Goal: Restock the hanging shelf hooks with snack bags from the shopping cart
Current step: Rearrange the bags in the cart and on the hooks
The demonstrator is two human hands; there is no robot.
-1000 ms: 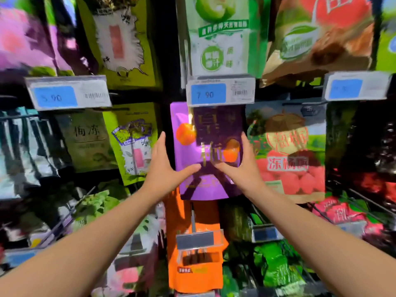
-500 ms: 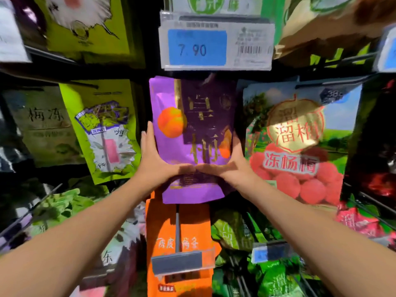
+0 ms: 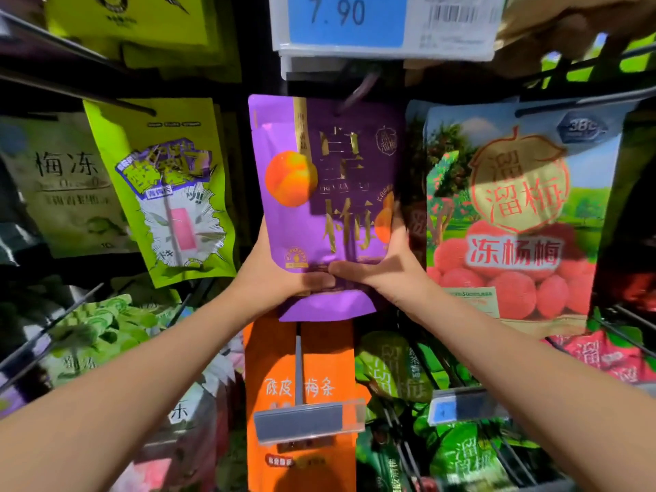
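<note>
**Snack-aisle hooks: purple bag held up at its peg**

Hanging shelving filled the whole view, with packets crowded on wire pegs.

- Both hands grasped the purple snack bag (image 3: 319, 179) by its lower part. The left hand (image 3: 280, 278) clasped the lower left edge and the right hand (image 3: 394, 275) the lower right. Thumbs lay across the front, tips meeting at the midline, and fingers were curled behind.
- The bag stood upright with its long axis vertical. Nearly all of it rose above the hands; only the bottom gusset hung below them.
- Straight above the hands, the bag's top edge met the hook (image 3: 358, 90) under the blue price tag (image 3: 383, 23). Whether the hang hole was already threaded could not be told, as that spot was dark and blurred.
- Neither hand was nearer the hook; the grip was symmetrical.
- A lime bag (image 3: 170, 193) hung left of the left hand, a red-fruit bag (image 3: 514, 225) just beside the right hand, and an orange bag (image 3: 301, 385) below both.

Judgement: the hanging step was nearly finished. The coming move depended on keeping the top hole level with the hook, then pushing the bag away from the body along it.
</note>
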